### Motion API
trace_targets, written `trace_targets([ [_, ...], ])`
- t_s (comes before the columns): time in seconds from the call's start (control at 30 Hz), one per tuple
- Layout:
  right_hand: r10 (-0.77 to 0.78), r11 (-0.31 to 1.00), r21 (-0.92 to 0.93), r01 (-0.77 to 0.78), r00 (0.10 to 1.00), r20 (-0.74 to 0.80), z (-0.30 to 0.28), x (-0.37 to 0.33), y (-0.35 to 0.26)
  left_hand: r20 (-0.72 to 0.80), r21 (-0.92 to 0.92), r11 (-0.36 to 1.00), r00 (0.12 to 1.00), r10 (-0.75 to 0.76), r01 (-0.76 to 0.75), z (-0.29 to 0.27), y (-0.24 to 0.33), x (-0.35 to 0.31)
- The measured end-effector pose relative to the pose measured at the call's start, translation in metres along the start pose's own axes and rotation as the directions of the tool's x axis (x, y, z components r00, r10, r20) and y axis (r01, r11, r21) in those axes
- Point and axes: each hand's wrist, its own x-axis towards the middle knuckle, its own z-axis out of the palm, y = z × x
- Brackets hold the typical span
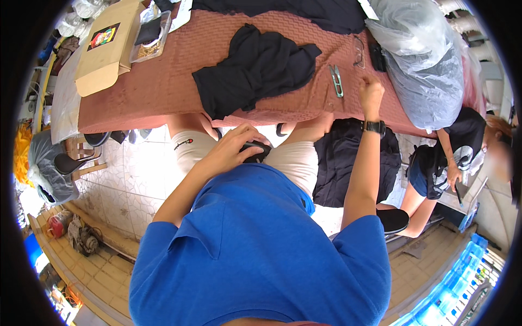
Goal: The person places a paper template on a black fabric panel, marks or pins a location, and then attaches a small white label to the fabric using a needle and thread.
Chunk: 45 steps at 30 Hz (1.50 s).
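Note:
My left hand (235, 148) is in my lap, its fingers curled over a small black object (255, 151) whose kind I cannot make out. My right hand (371, 95) is over the right part of the table, fingers bent together; anything in them is too small or hidden to see. Just left of it lie thread snips (336, 81) with pale green handles, blades pointing away. A pair of glasses (359, 52) rests a little beyond that hand. In the middle of the table is a crumpled black garment (255, 70), touched by neither hand.
A reddish-brown cloth (147, 81) covers the table. An open cardboard box (106, 49) and a plastic container (151, 41) stand far left; a bulky plastic bag (421, 65) stands right. Black fabric (356, 163) hangs by my right leg. Another person (451, 152) sits at the right.

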Motion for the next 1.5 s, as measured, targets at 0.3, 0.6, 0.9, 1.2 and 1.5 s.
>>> trace_targets([
  [0.3,0.120,0.992,-0.049,-0.117,0.991,0.057,0.045,0.030,-0.006,-0.098,0.017,0.997,0.992,-0.075,0.077,-0.005,-0.010,-0.015],
  [0.6,0.389,0.889,0.237,-0.391,0.920,0.057,0.041,0.023,-0.011,-0.206,-0.024,0.998,0.976,-0.069,0.065,-0.009,-0.022,-0.023],
  [0.9,0.237,0.970,0.073,-0.231,0.968,-0.083,0.041,0.027,-0.020,-0.373,-0.034,0.999,0.928,0.017,-0.032,-0.028,-0.020,-0.012],
  [1.2,-0.457,0.676,0.656,0.337,0.889,0.014,-0.005,-0.034,-0.258,-0.781,0.249,0.912,0.625,-0.011,0.327,-0.105,-0.046,0.023],
  [1.5,-0.419,0.287,0.917,-0.276,0.825,0.379,-0.030,0.007,-0.253,-0.110,-0.310,0.951,0.993,-0.035,0.000,-0.194,0.008,0.013],
])
